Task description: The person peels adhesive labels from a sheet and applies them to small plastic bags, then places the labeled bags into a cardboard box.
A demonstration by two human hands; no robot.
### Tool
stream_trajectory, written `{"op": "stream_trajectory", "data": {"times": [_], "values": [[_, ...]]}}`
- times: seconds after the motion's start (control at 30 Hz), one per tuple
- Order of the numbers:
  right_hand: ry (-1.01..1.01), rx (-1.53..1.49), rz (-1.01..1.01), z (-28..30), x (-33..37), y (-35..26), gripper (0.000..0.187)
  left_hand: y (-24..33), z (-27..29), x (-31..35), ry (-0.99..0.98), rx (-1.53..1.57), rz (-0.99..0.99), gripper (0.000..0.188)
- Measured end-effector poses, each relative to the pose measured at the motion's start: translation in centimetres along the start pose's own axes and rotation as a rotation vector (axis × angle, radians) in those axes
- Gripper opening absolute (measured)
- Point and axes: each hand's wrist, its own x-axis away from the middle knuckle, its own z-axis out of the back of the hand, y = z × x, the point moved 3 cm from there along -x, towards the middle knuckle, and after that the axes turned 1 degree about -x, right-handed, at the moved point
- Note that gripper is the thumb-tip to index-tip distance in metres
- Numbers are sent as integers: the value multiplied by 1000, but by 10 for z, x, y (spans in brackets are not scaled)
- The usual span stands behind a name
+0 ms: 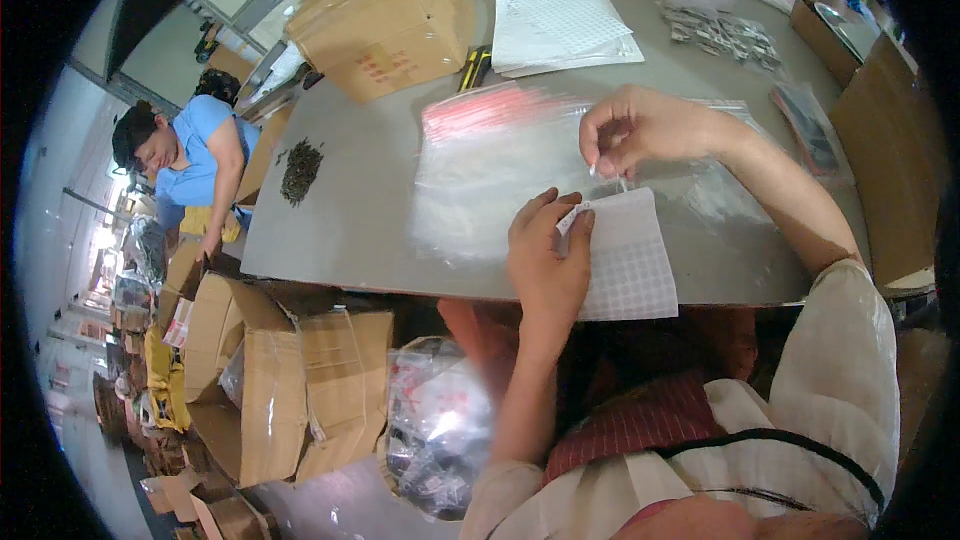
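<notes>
White dotted sheet (632, 265): one, overhanging the near edge of the table (355, 205); I am seeing the left hand (550, 258) holding it, grip clamped on its upper left corner. Right hand (645, 127): hovering just beyond the sheet's top edge, grip together at thumb and fingers, pinching a small white piece (593, 171). Clear plastic bags (475, 190) with pinkish-red top ends: one spread, lying beyond the left hand. Dark small parts (302, 172): one heap, sitting well apart at the left. Paper stack (560, 25): one, lying near a yellow-and-black tool (474, 70). Brown carton (385, 25): one, standing nearby.
</notes>
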Motion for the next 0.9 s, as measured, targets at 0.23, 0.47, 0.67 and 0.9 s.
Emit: {"op": "stream_trajectory", "data": {"times": [0.23,0.47,0.67,0.9], "values": [[79,-68,-137,21,-7,23,17,-6,-4,2,-35,26,3,22],[232,-41,-69,53,2,2,22,2,-5,-3,-123,-69,-154,23],[113,132,-211,20,-9,17,21,1,-9,-3,-167,-86,-171,23],[189,415,-227,25,-12,48,27,7,-6,-2,-164,-78,-136,25]]}}
